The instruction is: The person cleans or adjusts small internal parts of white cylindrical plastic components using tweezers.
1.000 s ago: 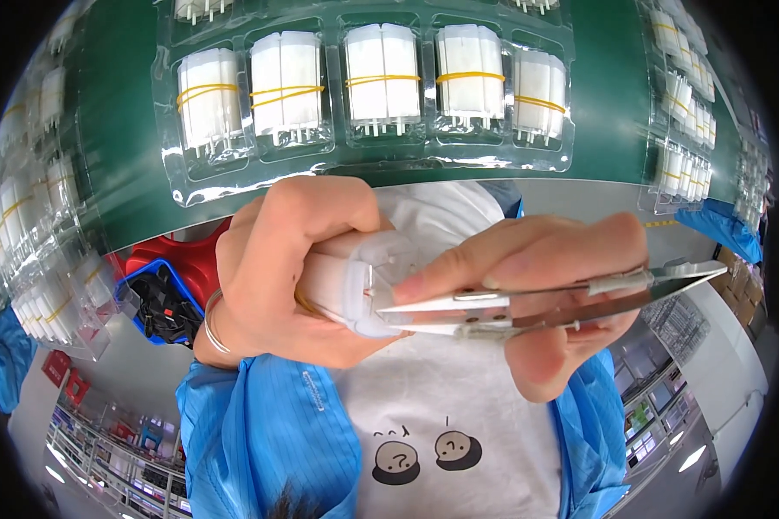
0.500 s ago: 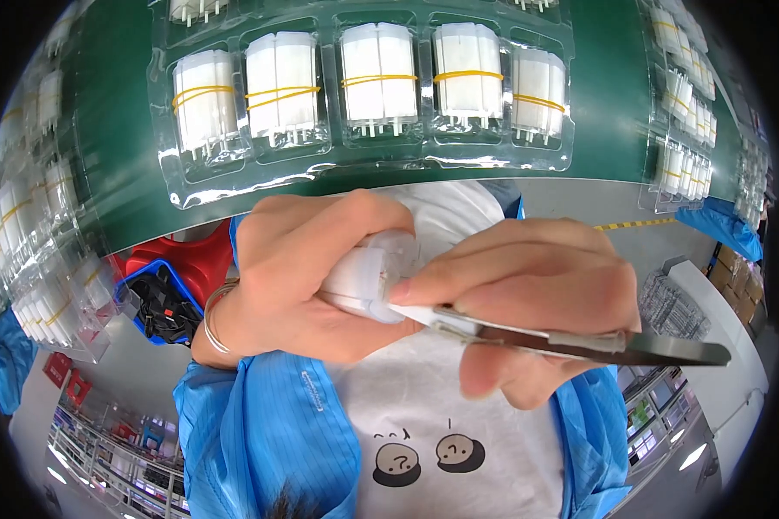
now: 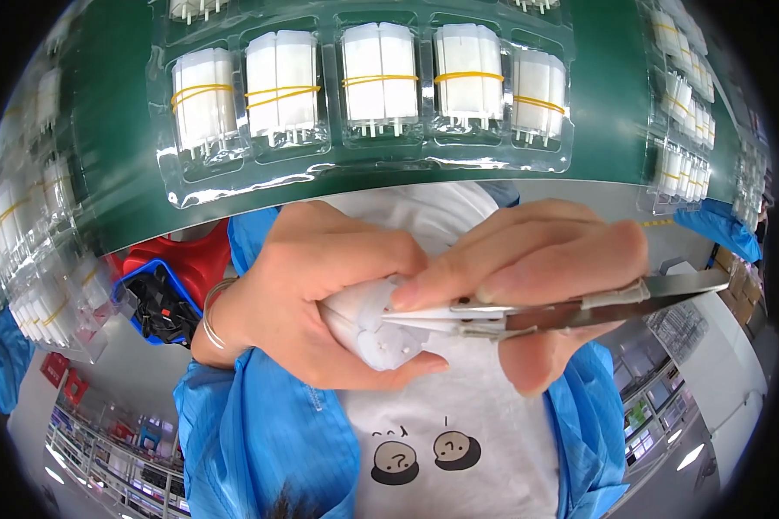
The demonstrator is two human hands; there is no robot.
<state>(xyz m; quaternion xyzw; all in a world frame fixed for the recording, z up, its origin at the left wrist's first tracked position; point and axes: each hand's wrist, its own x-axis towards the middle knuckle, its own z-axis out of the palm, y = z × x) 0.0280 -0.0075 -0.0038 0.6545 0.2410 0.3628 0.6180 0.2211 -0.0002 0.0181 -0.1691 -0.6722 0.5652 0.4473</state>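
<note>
Tweezers (image 3: 563, 310), metal, are pinched between your right hand's (image 3: 537, 277) thumb and fingers, tips pressed together against the small white plastic part (image 3: 368, 324). Your left hand (image 3: 320, 294) wraps around that part, holding it close in front of your chest. Beyond both hands, a clear tray (image 3: 363, 164) of white components banded with yellow elastics lies on the green mat (image 3: 614, 95).

You see white parts (image 3: 379, 78) banded in yellow on a green mat (image 3: 112, 130), a silver tweezers (image 3: 571, 307), and your blue jacket (image 3: 260, 441).
</note>
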